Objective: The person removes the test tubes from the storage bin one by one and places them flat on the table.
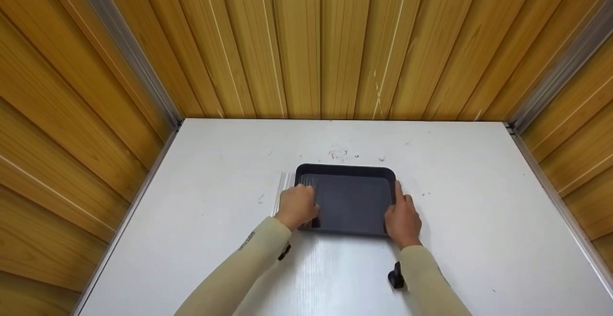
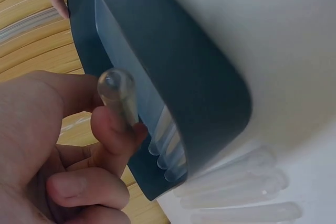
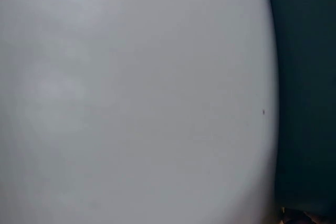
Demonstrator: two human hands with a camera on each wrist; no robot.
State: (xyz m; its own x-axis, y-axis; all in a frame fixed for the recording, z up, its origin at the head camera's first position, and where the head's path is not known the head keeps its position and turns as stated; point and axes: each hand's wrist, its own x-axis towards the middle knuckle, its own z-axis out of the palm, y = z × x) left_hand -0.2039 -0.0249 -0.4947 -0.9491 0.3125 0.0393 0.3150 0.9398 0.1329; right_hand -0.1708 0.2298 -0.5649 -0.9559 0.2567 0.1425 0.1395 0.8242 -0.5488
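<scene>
A dark shallow tray (image 1: 354,201) lies on the white table. My left hand (image 1: 297,206) is over its left end and pinches a clear round-ended tube, like a test tube (image 2: 116,87), between thumb and fingers. Several similar clear tubes (image 2: 169,148) lie side by side inside the tray, partly hidden by its wall. More clear tubes (image 2: 244,213) rest on the table just outside the tray's left side. With my right hand (image 1: 403,218) I hold the tray's right edge, the index finger stretched along it. The right wrist view shows mostly tabletop and the tray's outer wall (image 3: 307,87).
The white tabletop (image 1: 191,239) has small dark marks and scuffs beyond the tray. Wood-look panel walls (image 1: 321,43) stand behind it and at both sides, with grey metal strips in the corners. A black wrist device (image 1: 396,276) shows beside the right sleeve.
</scene>
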